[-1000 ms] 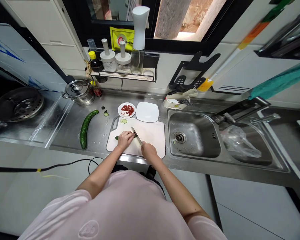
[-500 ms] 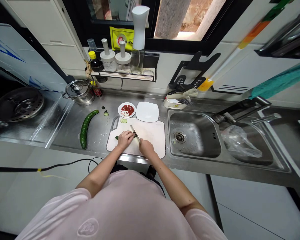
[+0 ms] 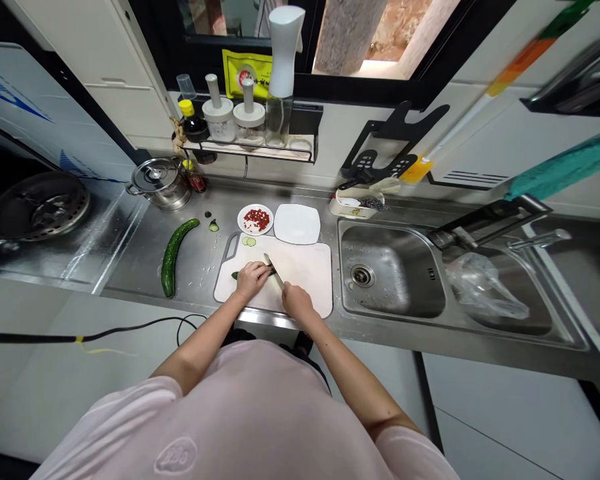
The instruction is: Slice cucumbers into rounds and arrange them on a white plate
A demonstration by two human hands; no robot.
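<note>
On the white cutting board (image 3: 305, 267), my left hand (image 3: 251, 280) is closed over a piece of cucumber (image 3: 235, 275), whose dark green ends show on both sides of the fingers. My right hand (image 3: 297, 301) grips the handle of a kitchen knife (image 3: 275, 270). Its blade points away from me, up and to the left, right beside the cucumber's right end. Pale cucumber slices (image 3: 249, 241) lie at the board's top left. A whole cucumber (image 3: 174, 257) rests on the steel counter to the left. Small trimmed cucumber ends (image 3: 213, 226) sit behind it.
Behind the board stand a plate of chopped red pieces (image 3: 255, 219) and a white square plate (image 3: 297, 224). A steel pot (image 3: 161, 182) is at back left. The sink (image 3: 390, 267) lies right, with a plastic bag (image 3: 485, 287) in its second basin. A spice shelf (image 3: 255, 150) hangs above.
The view has shifted slightly. My right hand and the knife have moved a little to the right; my left hand stays on the cucumber.
</note>
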